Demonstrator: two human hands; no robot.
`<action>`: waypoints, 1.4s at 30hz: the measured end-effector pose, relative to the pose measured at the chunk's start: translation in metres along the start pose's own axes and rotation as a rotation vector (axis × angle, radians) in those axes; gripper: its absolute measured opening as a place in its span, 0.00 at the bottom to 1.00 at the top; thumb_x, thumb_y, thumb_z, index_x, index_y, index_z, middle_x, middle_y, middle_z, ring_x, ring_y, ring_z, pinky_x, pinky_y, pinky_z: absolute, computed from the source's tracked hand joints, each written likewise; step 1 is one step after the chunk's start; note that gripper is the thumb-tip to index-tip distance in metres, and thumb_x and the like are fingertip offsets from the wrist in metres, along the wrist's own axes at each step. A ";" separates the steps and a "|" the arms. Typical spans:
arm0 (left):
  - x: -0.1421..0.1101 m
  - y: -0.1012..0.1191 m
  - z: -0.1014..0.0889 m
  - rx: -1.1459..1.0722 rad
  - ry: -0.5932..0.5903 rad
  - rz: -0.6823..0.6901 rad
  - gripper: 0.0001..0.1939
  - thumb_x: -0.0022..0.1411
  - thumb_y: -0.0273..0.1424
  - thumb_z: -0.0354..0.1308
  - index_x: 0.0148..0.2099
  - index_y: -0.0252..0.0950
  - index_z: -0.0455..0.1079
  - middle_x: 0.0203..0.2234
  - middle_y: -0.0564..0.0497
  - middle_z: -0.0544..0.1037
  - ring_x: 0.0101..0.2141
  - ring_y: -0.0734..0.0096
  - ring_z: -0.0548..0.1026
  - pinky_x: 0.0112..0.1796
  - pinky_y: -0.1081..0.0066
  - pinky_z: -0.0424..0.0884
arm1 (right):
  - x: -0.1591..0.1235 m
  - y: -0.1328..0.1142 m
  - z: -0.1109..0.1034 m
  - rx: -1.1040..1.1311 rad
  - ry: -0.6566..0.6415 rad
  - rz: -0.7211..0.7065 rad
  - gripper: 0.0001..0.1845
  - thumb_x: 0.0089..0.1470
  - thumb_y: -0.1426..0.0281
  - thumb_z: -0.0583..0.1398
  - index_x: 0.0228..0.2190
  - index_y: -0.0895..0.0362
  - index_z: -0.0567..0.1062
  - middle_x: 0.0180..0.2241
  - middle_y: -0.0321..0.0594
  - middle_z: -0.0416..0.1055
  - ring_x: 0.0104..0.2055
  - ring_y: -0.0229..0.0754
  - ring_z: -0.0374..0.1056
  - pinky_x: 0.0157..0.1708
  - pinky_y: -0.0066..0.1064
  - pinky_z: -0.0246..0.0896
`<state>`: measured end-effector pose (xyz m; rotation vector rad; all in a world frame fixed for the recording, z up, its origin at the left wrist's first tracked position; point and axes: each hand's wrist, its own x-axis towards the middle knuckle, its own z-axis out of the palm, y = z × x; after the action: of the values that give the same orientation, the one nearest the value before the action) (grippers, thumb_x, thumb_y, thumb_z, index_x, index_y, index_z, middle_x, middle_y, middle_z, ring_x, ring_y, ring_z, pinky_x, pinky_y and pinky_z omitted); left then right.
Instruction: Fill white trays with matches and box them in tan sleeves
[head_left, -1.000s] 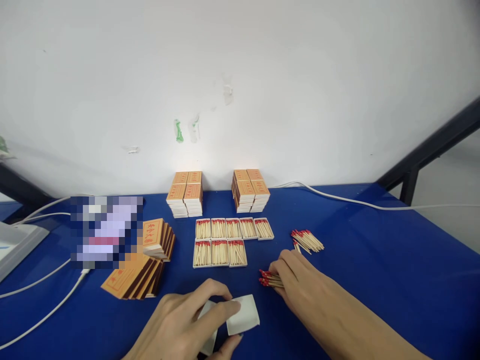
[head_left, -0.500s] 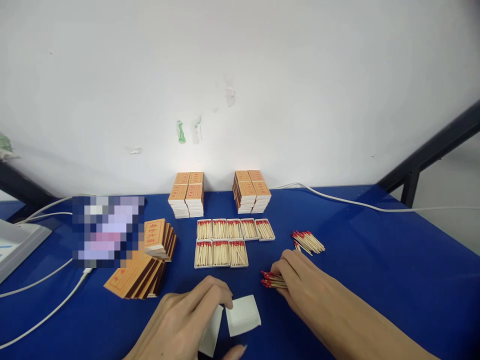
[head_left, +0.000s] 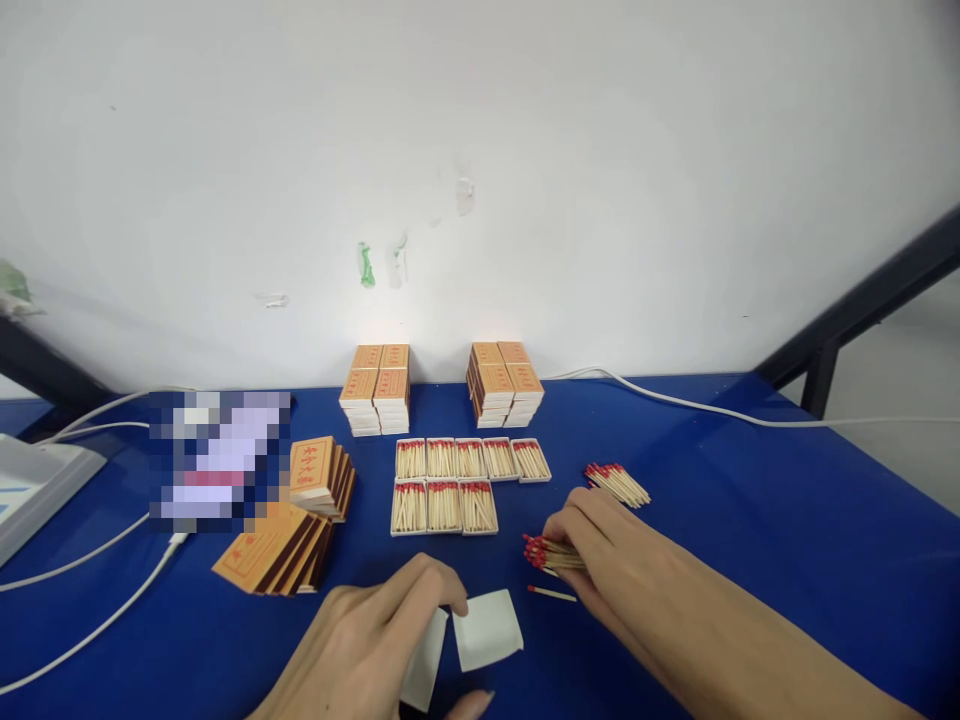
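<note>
A bundle of matches [head_left: 551,552] with red heads is pinched in my right hand [head_left: 600,545], heads pointing left. One loose match [head_left: 552,593] lies on the table just below that bundle. My left hand [head_left: 382,630] has bent fingers with the thumb spread away from them. Its index fingertip touches or hovers at the corner of a white matchbox tray [head_left: 487,630]. A second white tray [head_left: 426,665] is partly hidden under the same hand. Matchbox trays full of matches [head_left: 444,507] stand in two rows beyond my hands.
A pile of matches [head_left: 617,484] lies beyond my right hand. Two stacks of matchboxes [head_left: 375,390] [head_left: 505,385] stand by the wall. Orange matchbox sleeves [head_left: 274,548] lie at left, near a blurred phone-like object [head_left: 221,455] with a white cable [head_left: 112,620].
My right hand has shifted slightly with the matches, and their heads are bunched closer. A single match now shows on the table below them. My left hand stays nearly still.
</note>
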<state>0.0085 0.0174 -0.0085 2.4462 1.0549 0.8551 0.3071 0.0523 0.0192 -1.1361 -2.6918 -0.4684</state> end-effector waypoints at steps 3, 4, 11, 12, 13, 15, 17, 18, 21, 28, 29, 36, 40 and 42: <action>0.000 0.002 0.000 -0.001 0.008 -0.024 0.22 0.64 0.30 0.67 0.57 0.45 0.65 0.42 0.56 0.83 0.30 0.63 0.86 0.25 0.65 0.79 | 0.000 -0.006 -0.016 0.030 -0.003 -0.045 0.13 0.66 0.78 0.58 0.31 0.50 0.75 0.33 0.41 0.69 0.38 0.52 0.66 0.42 0.44 0.66; 0.000 0.002 0.000 0.001 0.012 -0.040 0.22 0.63 0.29 0.67 0.57 0.46 0.65 0.42 0.56 0.83 0.30 0.64 0.86 0.26 0.65 0.78 | 0.001 -0.010 -0.022 0.028 -0.017 -0.061 0.13 0.66 0.77 0.58 0.32 0.50 0.76 0.33 0.41 0.69 0.39 0.52 0.65 0.43 0.44 0.66; 0.003 0.005 0.000 -0.057 0.059 -0.107 0.23 0.61 0.28 0.66 0.56 0.47 0.66 0.34 0.61 0.83 0.19 0.72 0.78 0.20 0.71 0.71 | 0.033 -0.042 -0.037 -0.050 0.001 -0.241 0.16 0.66 0.77 0.58 0.28 0.52 0.78 0.28 0.41 0.67 0.34 0.49 0.62 0.38 0.41 0.64; 0.003 0.005 0.000 -0.070 0.060 -0.122 0.22 0.62 0.28 0.67 0.56 0.47 0.67 0.32 0.62 0.82 0.17 0.73 0.75 0.19 0.72 0.70 | 0.037 -0.045 -0.036 -0.062 0.016 -0.258 0.16 0.66 0.76 0.59 0.27 0.52 0.78 0.27 0.41 0.67 0.33 0.49 0.61 0.37 0.40 0.63; 0.003 0.005 0.001 -0.081 0.061 -0.136 0.22 0.63 0.29 0.67 0.56 0.47 0.67 0.31 0.63 0.82 0.16 0.74 0.74 0.18 0.73 0.69 | 0.039 -0.048 -0.034 -0.078 0.028 -0.271 0.16 0.66 0.76 0.59 0.26 0.52 0.78 0.27 0.41 0.68 0.32 0.48 0.61 0.36 0.40 0.63; 0.002 0.005 0.001 -0.104 0.060 -0.145 0.22 0.63 0.28 0.66 0.57 0.48 0.67 0.31 0.63 0.82 0.17 0.74 0.74 0.19 0.73 0.68 | 0.044 -0.052 -0.030 -0.102 0.053 -0.286 0.16 0.65 0.75 0.60 0.25 0.52 0.78 0.25 0.40 0.68 0.31 0.48 0.61 0.35 0.40 0.64; 0.003 0.007 0.001 -0.126 0.062 -0.141 0.22 0.62 0.27 0.65 0.56 0.48 0.66 0.31 0.63 0.82 0.18 0.73 0.75 0.19 0.73 0.68 | 0.046 -0.054 -0.027 -0.100 0.061 -0.294 0.15 0.65 0.74 0.61 0.26 0.52 0.79 0.24 0.39 0.69 0.30 0.48 0.61 0.36 0.40 0.65; 0.003 0.007 0.000 -0.139 0.063 -0.140 0.22 0.62 0.27 0.64 0.56 0.48 0.66 0.30 0.64 0.81 0.17 0.74 0.74 0.18 0.74 0.67 | 0.048 -0.055 -0.025 -0.090 0.049 -0.302 0.14 0.66 0.73 0.62 0.28 0.52 0.80 0.24 0.39 0.70 0.30 0.48 0.62 0.36 0.40 0.66; 0.005 0.010 -0.001 -0.160 0.048 -0.156 0.21 0.63 0.26 0.64 0.55 0.49 0.65 0.26 0.66 0.79 0.16 0.75 0.72 0.18 0.75 0.64 | 0.050 -0.059 -0.022 -0.059 -0.021 -0.328 0.11 0.68 0.71 0.62 0.31 0.53 0.81 0.25 0.40 0.72 0.31 0.48 0.64 0.39 0.41 0.68; 0.003 0.008 0.000 -0.130 0.016 -0.183 0.24 0.62 0.26 0.68 0.56 0.47 0.66 0.35 0.62 0.85 0.18 0.76 0.77 0.20 0.76 0.70 | 0.046 -0.045 -0.029 0.109 -0.076 -0.333 0.09 0.63 0.76 0.66 0.30 0.55 0.81 0.29 0.38 0.74 0.35 0.49 0.70 0.37 0.42 0.74; 0.003 0.008 0.000 -0.132 0.019 -0.179 0.23 0.63 0.26 0.68 0.56 0.47 0.66 0.36 0.61 0.86 0.19 0.76 0.77 0.20 0.76 0.70 | 0.043 -0.039 -0.031 0.184 -0.104 -0.308 0.09 0.61 0.78 0.68 0.30 0.55 0.80 0.31 0.38 0.75 0.37 0.48 0.72 0.38 0.41 0.75; 0.002 0.006 -0.001 -0.102 0.042 -0.095 0.18 0.67 0.28 0.70 0.56 0.46 0.72 0.42 0.56 0.85 0.32 0.67 0.86 0.28 0.71 0.79 | 0.021 -0.010 -0.038 0.952 -0.350 0.202 0.14 0.70 0.79 0.69 0.50 0.48 0.81 0.49 0.32 0.77 0.47 0.35 0.78 0.48 0.25 0.72; 0.000 0.001 0.002 -0.134 0.040 -0.051 0.15 0.72 0.31 0.71 0.58 0.48 0.78 0.47 0.54 0.85 0.37 0.68 0.88 0.33 0.71 0.82 | 0.019 -0.013 -0.028 1.127 -0.341 0.263 0.04 0.73 0.72 0.68 0.44 0.50 0.82 0.45 0.31 0.78 0.45 0.34 0.77 0.47 0.23 0.70; 0.000 0.000 0.002 -0.138 0.038 -0.037 0.14 0.75 0.33 0.72 0.60 0.48 0.79 0.47 0.54 0.86 0.37 0.68 0.89 0.34 0.71 0.83 | 0.018 -0.015 -0.024 1.170 -0.319 0.273 0.03 0.73 0.70 0.68 0.45 0.49 0.82 0.46 0.31 0.78 0.44 0.34 0.76 0.47 0.23 0.70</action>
<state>0.0099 0.0176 -0.0096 2.2985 1.0155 0.9341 0.2843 0.0461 0.0433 -1.1382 -2.2403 1.2432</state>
